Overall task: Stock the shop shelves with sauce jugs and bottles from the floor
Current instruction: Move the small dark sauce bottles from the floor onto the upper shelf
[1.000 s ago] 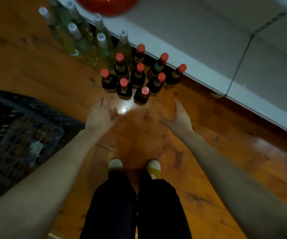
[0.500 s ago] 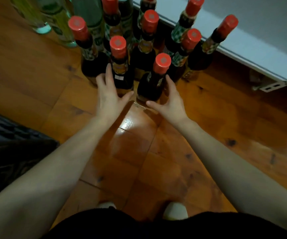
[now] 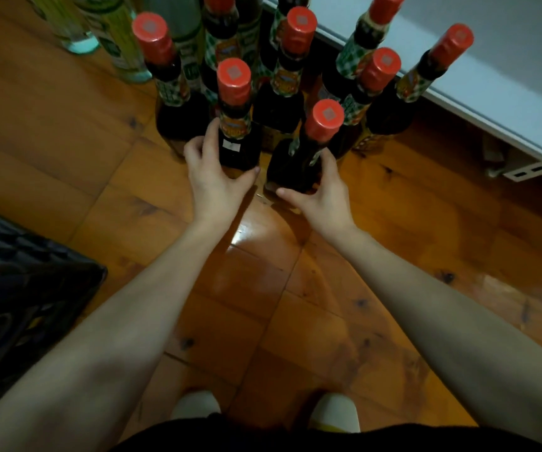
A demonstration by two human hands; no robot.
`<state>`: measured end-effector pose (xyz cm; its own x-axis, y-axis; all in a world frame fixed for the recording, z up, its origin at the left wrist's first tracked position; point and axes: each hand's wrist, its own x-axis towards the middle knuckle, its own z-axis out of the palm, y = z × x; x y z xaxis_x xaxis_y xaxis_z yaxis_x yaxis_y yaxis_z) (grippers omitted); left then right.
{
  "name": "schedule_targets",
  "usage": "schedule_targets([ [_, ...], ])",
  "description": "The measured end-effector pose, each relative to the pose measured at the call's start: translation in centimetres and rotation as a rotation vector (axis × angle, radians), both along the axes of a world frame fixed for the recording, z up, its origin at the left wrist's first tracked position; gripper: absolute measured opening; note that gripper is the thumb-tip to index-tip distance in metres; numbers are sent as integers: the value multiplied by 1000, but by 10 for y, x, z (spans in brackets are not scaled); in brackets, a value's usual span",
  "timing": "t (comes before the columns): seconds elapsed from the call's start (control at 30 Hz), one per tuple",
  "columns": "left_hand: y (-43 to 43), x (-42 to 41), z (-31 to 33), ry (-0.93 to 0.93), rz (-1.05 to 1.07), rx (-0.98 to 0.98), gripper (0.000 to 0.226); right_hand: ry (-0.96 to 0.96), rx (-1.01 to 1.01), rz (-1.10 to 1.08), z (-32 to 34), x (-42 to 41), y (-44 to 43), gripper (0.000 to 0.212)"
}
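Note:
Several dark sauce bottles with red caps stand in a cluster on the wooden floor (image 3: 393, 243). My left hand (image 3: 214, 177) grips the body of the nearest left bottle (image 3: 237, 135), fingers on its left side and thumb across the front. My right hand (image 3: 321, 194) wraps around the lower body of the nearest right bottle (image 3: 305, 154), thumb in front and fingers on its right side. Both bottles stand upright on the floor. Behind them are more red-capped bottles (image 3: 290, 76).
Clear greenish bottles (image 3: 119, 44) stand at the back left. A white shelf base (image 3: 491, 70) runs along the upper right, with a metal bracket (image 3: 524, 168) by its foot. A dark crate (image 3: 18, 282) sits at the left. My shoes (image 3: 194, 406) are below.
I have bent down closer to the bottles. Both hands moved forward from open reaching and closed around the two front bottles.

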<state>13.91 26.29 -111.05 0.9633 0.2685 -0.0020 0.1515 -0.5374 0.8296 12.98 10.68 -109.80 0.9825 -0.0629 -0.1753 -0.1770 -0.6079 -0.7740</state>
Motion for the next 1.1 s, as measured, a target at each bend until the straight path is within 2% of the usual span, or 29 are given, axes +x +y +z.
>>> schedule_targets([
  [0.1, 4, -13, 15, 48, -41, 7, 86, 43, 18, -57, 15, -13, -2, 86],
  [0.23, 9, -44, 69, 148, -84, -71, 88, 154, 66, -138, 69, -41, -9, 83],
  [0.37, 10, -73, 151, 213, -83, -80, 85, 150, 85, -152, 145, -67, -17, 82],
  [0.5, 7, -93, 238, 243, -77, -77, 82, 233, 122, -203, 235, -85, -19, 83],
  [0.67, 4, -104, 355, 201, -141, -47, 77, 270, 156, -251, 351, -103, -21, 84],
  [1.1, -16, -97, 648, 102, -307, -107, 84, 132, 124, -424, 644, -123, -52, 76],
])
